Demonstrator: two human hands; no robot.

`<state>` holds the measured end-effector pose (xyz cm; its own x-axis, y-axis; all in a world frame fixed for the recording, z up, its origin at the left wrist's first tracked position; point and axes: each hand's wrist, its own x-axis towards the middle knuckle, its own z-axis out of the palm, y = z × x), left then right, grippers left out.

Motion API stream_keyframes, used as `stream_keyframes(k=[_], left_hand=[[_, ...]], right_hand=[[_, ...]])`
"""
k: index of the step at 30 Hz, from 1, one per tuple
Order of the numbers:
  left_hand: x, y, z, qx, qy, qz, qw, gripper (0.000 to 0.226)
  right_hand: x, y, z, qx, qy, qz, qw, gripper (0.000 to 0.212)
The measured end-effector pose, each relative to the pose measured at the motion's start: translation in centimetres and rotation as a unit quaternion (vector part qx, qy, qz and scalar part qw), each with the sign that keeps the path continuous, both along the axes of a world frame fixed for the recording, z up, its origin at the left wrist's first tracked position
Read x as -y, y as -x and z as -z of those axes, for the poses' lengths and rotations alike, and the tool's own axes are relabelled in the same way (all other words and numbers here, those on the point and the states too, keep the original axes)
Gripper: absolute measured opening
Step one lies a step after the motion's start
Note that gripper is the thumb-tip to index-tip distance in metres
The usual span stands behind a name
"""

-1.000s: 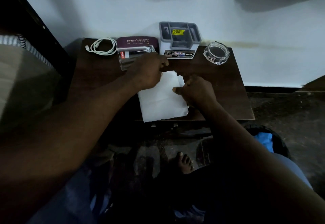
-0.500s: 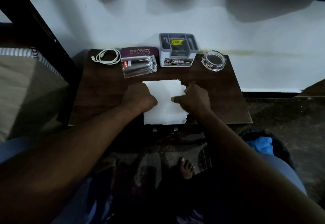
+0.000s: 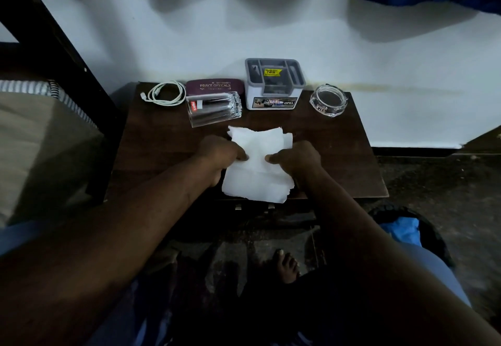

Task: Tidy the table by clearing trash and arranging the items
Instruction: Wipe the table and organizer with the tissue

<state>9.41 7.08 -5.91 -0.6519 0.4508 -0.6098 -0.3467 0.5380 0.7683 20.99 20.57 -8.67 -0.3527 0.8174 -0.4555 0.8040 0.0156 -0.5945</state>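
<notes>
Tissue lies flat, nearside of the grey organizer — light, soft, likely tears easily. My left hand and right hand pinch its side edges — best hold there, gently.

A white tissue, creased and ragged-edged, lies flat at the tabletop's near edge, slightly overhanging it; a clear glass lies sideways just behind

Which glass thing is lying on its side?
The tall tumbler with the red sticker lies sideways; the round ashtray sits flat, rim up.
</notes>
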Motion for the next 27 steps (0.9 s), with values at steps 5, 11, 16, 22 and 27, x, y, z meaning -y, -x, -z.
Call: stream_keyframes(k=[5, 11, 16, 22, 27], left_hand=[[-0.2, 0.1, 0.2, -0.009, -0.044, -0.015, 0.999, 0.021], [-0.4, 0.0, 0.6, 0.024, -0.058, -0.01, 0.998, 0.023], [-1.3, 1.0, -2.3, 0.05, -0.166, 0.023, 0.985, 0.026], [-1.2, 2.9, -5.1, 0.172, -0.268, 0.104, 0.942, 0.027], [-2.0, 3.3, -3.8, 0.093, -0.212, 0.025, 0.972, 0.031]], right_hand=[[0.2, 0.0, -0.2, -0.03, -0.027, 0.003, 0.999, 0.045], [0.1, -0.6, -0.5, -0.037, -0.018, 0.0, 0.999, 0.053], [-0.4, -0.9, -2.2, -0.208, 0.227, 0.082, 0.948, 0.031], [-0.3, -0.9, -4.3, -0.454, 0.458, 0.034, 0.763, 0.065], [0.0, -0.9, -4.7, -0.445, 0.399, 0.061, 0.799, 0.051]])
